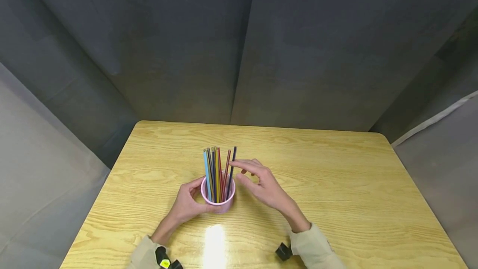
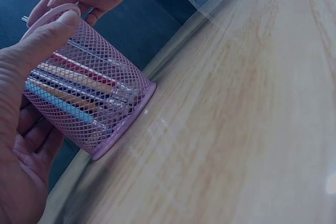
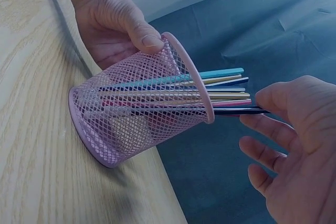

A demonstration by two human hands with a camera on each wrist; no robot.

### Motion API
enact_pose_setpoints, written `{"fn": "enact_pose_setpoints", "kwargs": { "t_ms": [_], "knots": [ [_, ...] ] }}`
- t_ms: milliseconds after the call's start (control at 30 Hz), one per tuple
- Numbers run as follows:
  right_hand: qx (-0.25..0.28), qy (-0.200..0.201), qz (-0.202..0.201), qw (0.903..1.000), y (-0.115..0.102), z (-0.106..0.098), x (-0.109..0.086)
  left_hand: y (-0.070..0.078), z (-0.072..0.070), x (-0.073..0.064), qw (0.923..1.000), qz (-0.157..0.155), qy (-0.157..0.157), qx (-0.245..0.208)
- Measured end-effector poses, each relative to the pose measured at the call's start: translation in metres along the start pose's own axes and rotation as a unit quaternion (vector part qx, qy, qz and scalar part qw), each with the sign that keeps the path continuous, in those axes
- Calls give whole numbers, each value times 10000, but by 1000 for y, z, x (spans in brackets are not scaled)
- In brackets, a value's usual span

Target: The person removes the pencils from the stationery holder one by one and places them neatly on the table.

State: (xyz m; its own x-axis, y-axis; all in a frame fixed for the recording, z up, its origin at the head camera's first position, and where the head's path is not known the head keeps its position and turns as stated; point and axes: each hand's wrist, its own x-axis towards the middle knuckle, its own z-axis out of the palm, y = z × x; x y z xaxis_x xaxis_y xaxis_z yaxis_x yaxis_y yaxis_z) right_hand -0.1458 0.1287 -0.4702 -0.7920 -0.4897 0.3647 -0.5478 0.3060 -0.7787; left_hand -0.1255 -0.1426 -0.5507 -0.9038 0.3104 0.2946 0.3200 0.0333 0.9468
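A pink mesh cup (image 1: 220, 203) stands on the wooden table (image 1: 336, 186), holding several coloured pencils (image 1: 214, 169) upright. My left hand (image 1: 188, 200) grips the cup from its left side, thumb on the rim (image 3: 149, 40) and fingers round the mesh wall (image 2: 89, 98). To the cup's right, my right hand (image 1: 261, 186) has its fingers loosely stretched out. Its foremost fingertip touches the top of a dark pencil (image 1: 232, 164) that leans right. In the right wrist view that pencil's end (image 3: 247, 110) lies by the fingertips of the right hand (image 3: 299, 145), with no firm pinch visible.
Grey fabric screens close in the table at the back and on both sides. Bare wood lies to the right and behind the cup. A bright glare patch (image 1: 214, 244) sits near the front edge, between my two sleeves.
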Motion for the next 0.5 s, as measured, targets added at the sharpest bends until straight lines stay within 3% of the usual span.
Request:
{"fn": "enact_pose_setpoints", "kwargs": {
  "t_ms": [500],
  "knots": [
    [-39, 206, 11, 9998, -9, -9, 0, -2, -2, -1, 10000, 16, 6, -2]
  ]
}}
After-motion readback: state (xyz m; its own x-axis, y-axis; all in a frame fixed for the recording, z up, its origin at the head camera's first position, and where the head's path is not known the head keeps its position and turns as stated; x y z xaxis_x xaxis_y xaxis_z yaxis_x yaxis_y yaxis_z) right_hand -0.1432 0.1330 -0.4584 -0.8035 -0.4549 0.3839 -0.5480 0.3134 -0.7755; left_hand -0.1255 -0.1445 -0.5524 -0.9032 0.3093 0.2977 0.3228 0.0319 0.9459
